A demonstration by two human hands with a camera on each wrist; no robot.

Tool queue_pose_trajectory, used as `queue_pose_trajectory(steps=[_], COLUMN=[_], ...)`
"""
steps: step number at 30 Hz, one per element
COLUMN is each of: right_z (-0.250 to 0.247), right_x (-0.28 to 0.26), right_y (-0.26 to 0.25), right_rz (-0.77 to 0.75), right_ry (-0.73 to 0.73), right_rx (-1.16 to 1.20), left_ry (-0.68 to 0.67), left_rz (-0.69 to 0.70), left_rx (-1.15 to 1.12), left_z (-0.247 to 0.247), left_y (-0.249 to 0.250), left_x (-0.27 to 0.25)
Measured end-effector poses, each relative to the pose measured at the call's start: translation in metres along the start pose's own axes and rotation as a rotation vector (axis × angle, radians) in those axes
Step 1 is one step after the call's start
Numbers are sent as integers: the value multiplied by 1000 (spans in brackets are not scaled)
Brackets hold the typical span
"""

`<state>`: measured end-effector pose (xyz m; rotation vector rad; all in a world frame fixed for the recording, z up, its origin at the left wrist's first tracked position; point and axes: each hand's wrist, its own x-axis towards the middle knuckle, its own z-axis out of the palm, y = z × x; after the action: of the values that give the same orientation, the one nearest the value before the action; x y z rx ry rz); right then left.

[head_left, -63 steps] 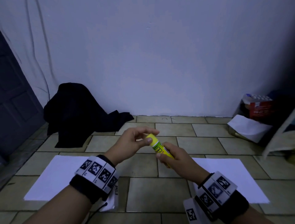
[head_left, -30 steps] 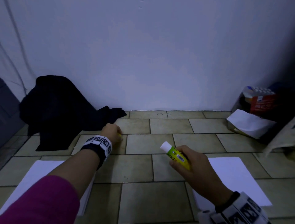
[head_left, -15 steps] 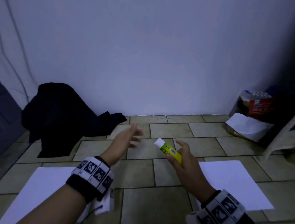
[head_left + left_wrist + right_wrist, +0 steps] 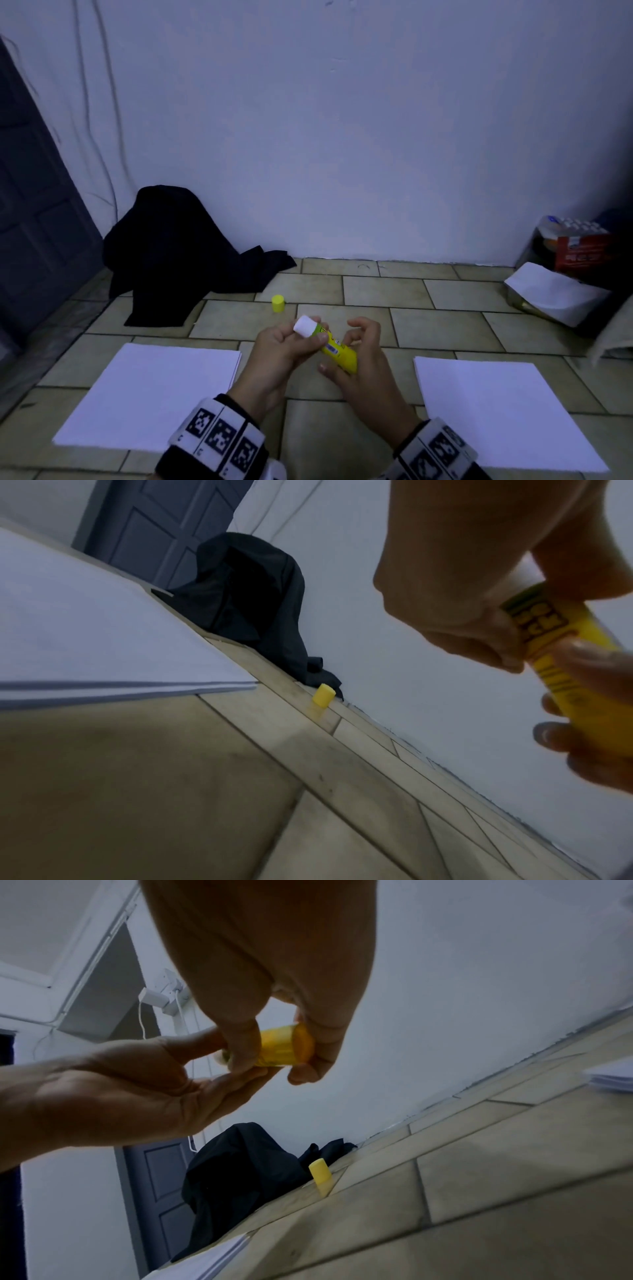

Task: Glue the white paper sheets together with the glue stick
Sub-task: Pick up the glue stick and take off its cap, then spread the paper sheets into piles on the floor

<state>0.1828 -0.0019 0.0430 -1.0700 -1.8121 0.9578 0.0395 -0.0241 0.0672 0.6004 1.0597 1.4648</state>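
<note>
An uncapped yellow glue stick [image 4: 337, 349] with a white glue tip [image 4: 306, 326] is held above the tiled floor between both hands. My left hand [image 4: 301, 337] pinches the tube just below the tip. My right hand [image 4: 342, 358] grips the bottom end, whose base [image 4: 284, 1047] shows in the right wrist view. The yellow cap [image 4: 278, 303] stands on the floor beyond the hands, apart from them. A white paper stack [image 4: 147, 394] lies at the left and another white sheet [image 4: 503, 411] at the right.
A black cloth heap [image 4: 178, 253] lies against the wall at the back left, beside a dark door [image 4: 30, 212]. A red box [image 4: 579, 250] and crumpled white paper [image 4: 555, 291] sit in the back right corner.
My left hand set the cap on the floor, came back and now pinches the tube near its tip. The stick has gone from capped to uncapped, with my right hand holding it throughout.
</note>
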Motion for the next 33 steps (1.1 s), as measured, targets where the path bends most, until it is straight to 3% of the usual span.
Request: queue_pose_trajectory(steps=[6,12,17,21,27,33], right_z=[-9,-19,-19,-16,-17,-20], right_x=[-7,-8,-14,-20,-22,-20], right_y=[5,8,17,12,2,10], right_rz=[121,425,308,237,330,193], right_ry=[66,-156,-123,-109,-251,-216], right_rx=[345,868,599,580,556,496], left_ry=[-8,-100,-78,-116,-133,-125], left_rz=[93,211,238,251,247,249], left_rx=[-51,66,72,75,108,148], left_z=[-3,-6,-4,-2,-6,-8], left_y=[-2,-4,-8,-4,-1,-2], left_x=[-7,-16,-17,-17,-15,-12])
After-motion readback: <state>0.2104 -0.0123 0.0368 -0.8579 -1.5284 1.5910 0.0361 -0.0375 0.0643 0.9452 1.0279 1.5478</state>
